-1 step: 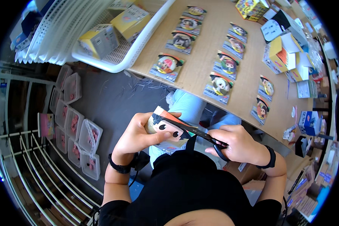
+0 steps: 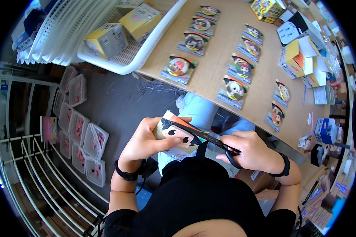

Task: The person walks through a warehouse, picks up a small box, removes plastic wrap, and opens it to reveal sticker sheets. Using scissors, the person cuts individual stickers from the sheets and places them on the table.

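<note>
Scissors [image 2: 209, 138] cross box [image 2: 177, 134] in left hand [image 2: 146, 142].

Carded round badges [image 2: 235, 91] in rows on a wooden table [image 2: 217, 67], white basket [image 2: 146, 47] alongside.

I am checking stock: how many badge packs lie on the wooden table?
10. Left column: four. Middle column: four. Right: two. More may be hidden among the boxes.
</note>
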`<act>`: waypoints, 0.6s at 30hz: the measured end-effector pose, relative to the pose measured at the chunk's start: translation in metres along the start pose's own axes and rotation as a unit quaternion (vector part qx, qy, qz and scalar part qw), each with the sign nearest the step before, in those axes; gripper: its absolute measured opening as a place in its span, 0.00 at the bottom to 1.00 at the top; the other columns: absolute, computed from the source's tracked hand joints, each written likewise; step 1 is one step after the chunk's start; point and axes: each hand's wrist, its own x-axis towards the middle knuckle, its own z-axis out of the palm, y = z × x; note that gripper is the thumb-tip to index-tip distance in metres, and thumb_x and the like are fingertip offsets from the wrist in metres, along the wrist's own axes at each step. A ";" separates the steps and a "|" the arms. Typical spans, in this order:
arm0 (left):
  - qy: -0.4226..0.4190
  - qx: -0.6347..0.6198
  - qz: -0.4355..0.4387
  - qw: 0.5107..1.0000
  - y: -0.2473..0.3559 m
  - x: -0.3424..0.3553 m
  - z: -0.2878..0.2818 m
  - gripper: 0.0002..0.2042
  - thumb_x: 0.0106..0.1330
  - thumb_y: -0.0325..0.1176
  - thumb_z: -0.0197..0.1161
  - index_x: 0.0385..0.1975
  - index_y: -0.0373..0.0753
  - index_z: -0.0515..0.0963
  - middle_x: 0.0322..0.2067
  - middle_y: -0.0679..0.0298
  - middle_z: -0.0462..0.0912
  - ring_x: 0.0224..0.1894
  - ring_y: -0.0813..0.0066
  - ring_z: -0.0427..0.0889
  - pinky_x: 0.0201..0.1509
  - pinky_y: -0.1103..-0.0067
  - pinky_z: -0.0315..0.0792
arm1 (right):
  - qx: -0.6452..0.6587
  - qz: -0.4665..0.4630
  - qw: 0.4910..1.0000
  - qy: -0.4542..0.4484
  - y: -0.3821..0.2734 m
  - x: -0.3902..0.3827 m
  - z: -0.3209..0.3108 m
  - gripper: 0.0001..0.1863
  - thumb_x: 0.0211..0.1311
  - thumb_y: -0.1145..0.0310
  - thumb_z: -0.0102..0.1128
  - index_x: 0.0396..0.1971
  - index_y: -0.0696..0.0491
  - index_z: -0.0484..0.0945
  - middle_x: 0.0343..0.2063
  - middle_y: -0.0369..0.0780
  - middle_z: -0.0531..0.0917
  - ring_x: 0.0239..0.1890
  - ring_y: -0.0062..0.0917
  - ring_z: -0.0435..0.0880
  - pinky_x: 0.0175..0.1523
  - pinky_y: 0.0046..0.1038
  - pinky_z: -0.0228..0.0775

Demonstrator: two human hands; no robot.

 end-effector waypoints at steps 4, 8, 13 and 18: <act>0.020 0.019 0.016 0.999 -0.008 -0.007 -0.016 0.19 0.53 0.30 0.63 0.44 0.28 0.74 0.38 0.58 0.80 0.39 0.77 0.77 0.46 0.80 0.70 | 0.021 -0.009 1.000 -0.010 0.005 0.015 0.015 0.14 0.46 0.64 0.67 0.29 0.56 0.74 0.14 0.41 0.72 0.16 0.30 0.73 0.20 0.27 0.64; 0.041 0.004 0.008 0.999 -0.010 -0.010 -0.026 0.17 0.53 0.31 0.64 0.41 0.28 0.74 0.34 0.60 0.80 0.36 0.80 0.77 0.43 0.82 0.71 | 0.027 -0.025 0.999 -0.009 0.009 0.030 0.023 0.15 0.46 0.64 0.67 0.28 0.56 0.74 0.14 0.42 0.71 0.16 0.32 0.73 0.20 0.29 0.63; 0.061 0.023 -0.024 0.998 -0.019 -0.013 -0.039 0.14 0.54 0.31 0.64 0.35 0.28 0.75 0.30 0.64 0.80 0.32 0.83 0.76 0.39 0.84 0.71 | 0.030 -0.035 0.999 -0.028 0.013 0.043 0.025 0.14 0.46 0.64 0.67 0.28 0.56 0.74 0.14 0.41 0.71 0.16 0.32 0.72 0.21 0.28 0.63; 0.031 0.016 -0.049 0.998 -0.017 -0.011 -0.033 0.12 0.53 0.31 0.66 0.33 0.29 0.75 0.28 0.66 0.79 0.30 0.85 0.74 0.36 0.85 0.71 | 0.055 -0.027 0.996 -0.057 0.014 0.058 0.018 0.14 0.44 0.66 0.67 0.29 0.57 0.75 0.15 0.40 0.72 0.16 0.28 0.73 0.21 0.26 0.64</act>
